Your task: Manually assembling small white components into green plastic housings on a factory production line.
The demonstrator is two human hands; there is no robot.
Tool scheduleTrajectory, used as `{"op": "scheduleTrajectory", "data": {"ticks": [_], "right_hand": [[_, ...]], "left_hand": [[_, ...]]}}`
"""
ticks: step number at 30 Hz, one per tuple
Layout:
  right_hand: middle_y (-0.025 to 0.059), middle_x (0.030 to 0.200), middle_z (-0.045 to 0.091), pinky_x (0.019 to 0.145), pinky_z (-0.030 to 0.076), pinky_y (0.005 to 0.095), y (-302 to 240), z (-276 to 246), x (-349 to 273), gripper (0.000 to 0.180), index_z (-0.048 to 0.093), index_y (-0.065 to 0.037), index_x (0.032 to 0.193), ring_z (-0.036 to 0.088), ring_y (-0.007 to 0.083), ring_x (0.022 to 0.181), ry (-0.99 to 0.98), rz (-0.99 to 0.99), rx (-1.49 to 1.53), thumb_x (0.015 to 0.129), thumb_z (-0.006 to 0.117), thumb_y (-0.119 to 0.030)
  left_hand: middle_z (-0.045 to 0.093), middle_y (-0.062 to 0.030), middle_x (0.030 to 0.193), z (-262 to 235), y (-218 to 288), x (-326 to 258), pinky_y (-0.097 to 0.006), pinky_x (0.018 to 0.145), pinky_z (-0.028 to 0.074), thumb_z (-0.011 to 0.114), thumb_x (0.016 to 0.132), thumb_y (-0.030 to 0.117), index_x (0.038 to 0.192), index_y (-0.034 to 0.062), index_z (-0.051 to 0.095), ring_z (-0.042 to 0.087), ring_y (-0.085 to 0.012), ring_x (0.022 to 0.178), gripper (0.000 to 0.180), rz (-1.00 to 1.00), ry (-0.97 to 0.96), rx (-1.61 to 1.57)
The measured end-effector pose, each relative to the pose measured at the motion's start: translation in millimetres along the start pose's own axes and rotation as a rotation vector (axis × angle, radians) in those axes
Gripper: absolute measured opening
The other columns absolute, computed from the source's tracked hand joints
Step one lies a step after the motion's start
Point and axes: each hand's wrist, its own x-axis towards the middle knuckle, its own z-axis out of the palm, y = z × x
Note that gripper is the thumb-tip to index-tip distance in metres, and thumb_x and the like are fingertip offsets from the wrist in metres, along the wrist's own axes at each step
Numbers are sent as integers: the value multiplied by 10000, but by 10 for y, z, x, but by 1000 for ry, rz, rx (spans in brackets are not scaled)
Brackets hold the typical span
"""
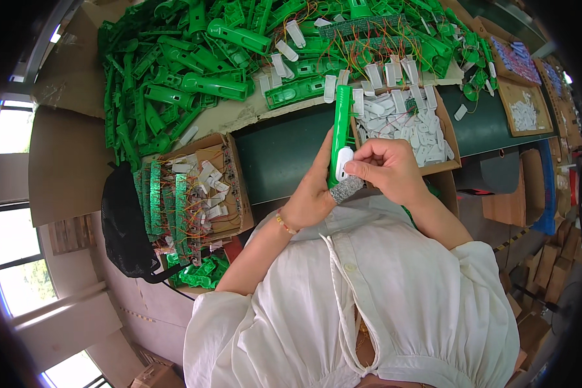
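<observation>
Upright in front of my chest, a long green plastic housing is gripped by my left hand, whose thumb wears a grey wrap. A white oval cover piece with a small dark slot lies against the housing's lower end. My right hand has its thumb and index finger closed on the cover's edge, so the two hands meet there. Behind the right hand stands a cardboard box with many small white plastic pieces. The housing's far side is hidden from me.
A heap of green housings covers the far bench, with wired circuit boards on it. To the left, an open carton holds boards and white parts beside a black bag. Shallow trays sit at far right.
</observation>
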Motion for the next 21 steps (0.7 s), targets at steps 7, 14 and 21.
{"op": "scheduleTrajectory", "data": {"ticks": [7, 14, 21], "right_hand": [[12, 553, 555, 423, 385, 204, 244, -111, 66, 224, 615, 11, 691, 487, 54, 460, -158, 94, -288, 800, 649, -182], [101, 926, 605, 734, 440, 327, 495, -978, 342, 204, 611, -26, 909, 562, 225, 874, 556, -399, -1000, 763, 651, -162], [101, 841, 608, 623, 486, 327, 393, -731, 283, 159, 532, -27, 805, 607, 278, 729, 460, -589, -831, 703, 631, 45]], "left_hand": [[439, -240, 1134, -61, -4, -16, -386, 786, 455, 606, 685, -35, 1359, 23, 167, 511, -415, 967, 807, -131, 11, 901], [535, -77, 1062, -338, -96, -21, -299, 803, 433, 489, 889, 220, 1257, 22, 363, 523, -166, 953, 437, -198, 326, -200], [591, -53, 893, -306, 35, 162, -272, 732, 458, 676, 748, 75, 1097, 14, 505, 569, -143, 790, 393, -162, 385, -79]]}}
